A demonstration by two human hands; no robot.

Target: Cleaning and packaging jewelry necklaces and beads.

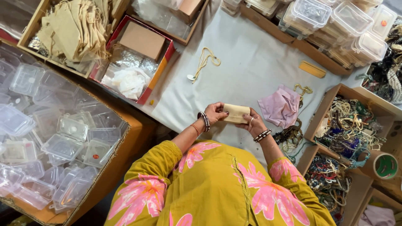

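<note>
A person in a mustard top with pink flowers fills the near edge of the view, both forearms reaching out over the table (247, 54), which is covered in pale grey cloth. The left hand (215, 113), with dark bangles at the wrist, is closed around the left end of a small beige pouch (235, 113), thumb on top and fingers curled beneath. The right hand (254, 124), with beaded bracelets at the wrist and a ring on one finger, pinches the pouch's right end in the same half-closed way. The pouch is flat and oblong, held just above the table in front of the person's chest; its long axis runs left to right across the view, its broad face turned up toward the camera.

Just beyond the right hand lies a crumpled pink cloth (280, 106), and near it a heap of beaded jewellery. To the right stand cardboard trays of necklaces (349, 127). To the left sits a large carton of clear plastic boxes (50, 138). Farther out on the table lie a loose yellow cord (205, 60) and a flat yellow card (312, 69). At the far edge are a red box (138, 58) of wrapping, a tray of beige pouches (75, 29) and stacked clear containers (335, 25).
</note>
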